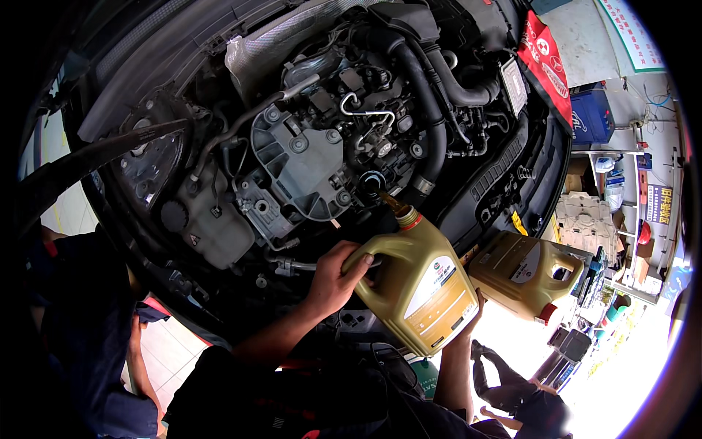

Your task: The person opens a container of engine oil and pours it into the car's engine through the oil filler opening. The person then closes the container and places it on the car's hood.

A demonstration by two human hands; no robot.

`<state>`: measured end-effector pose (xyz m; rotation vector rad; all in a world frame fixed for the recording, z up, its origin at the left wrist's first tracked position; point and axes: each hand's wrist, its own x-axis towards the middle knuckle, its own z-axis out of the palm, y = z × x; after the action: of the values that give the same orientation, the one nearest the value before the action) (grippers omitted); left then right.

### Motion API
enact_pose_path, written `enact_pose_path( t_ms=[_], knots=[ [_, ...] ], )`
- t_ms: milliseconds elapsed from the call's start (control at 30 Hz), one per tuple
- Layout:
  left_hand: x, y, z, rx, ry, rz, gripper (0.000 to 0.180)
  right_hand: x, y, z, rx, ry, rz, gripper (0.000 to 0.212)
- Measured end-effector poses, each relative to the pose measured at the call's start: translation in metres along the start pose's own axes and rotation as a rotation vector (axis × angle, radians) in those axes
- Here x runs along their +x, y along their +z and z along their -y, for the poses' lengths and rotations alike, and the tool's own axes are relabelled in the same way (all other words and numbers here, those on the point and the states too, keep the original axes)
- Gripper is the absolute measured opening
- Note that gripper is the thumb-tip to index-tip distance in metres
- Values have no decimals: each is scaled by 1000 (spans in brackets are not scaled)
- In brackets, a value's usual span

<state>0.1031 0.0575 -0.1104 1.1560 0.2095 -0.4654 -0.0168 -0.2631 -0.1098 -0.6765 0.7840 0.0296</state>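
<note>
A gold plastic oil jug [420,293] is tilted over the open engine bay, its mouth toward the engine. My left hand [336,282] is closed round the jug's handle. My right hand [472,318] supports the jug at its lower right side; most of those fingers are hidden behind it. Amber oil [393,203] runs from the jug's mouth toward a round dark filler opening [371,183] on the engine. Just right of the jug, a second gold jug [508,267] with a red cap rests on the car's front edge.
A grey engine bracket [303,157] and a translucent reservoir [212,223] lie left of the filler. Thick black hoses [431,102] curve above it. A red fender cover [545,69] hangs at the right. One person [73,329] stands at left, another [523,399] at lower right.
</note>
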Motion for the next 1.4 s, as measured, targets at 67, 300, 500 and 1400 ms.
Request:
enact_pose_path(
  t_ms=[67, 300, 500, 1400],
  knots=[
    [0, 0, -2, 2, -7, 2, 31, 0, -5, 0, 1, 1, -4, 64],
    [0, -1, 0, 19, -2, 1, 30, 0, 0, 0, -3, -10, 10, 63],
    [1, -1, 2, 13, -2, 4, 29, 2, -12, 1, -19, -27, 49, 63],
    [3, -4, 4, 31, -18, 11, 29, -3, 11, 1, -39, -11, -79, 64]
  ],
)
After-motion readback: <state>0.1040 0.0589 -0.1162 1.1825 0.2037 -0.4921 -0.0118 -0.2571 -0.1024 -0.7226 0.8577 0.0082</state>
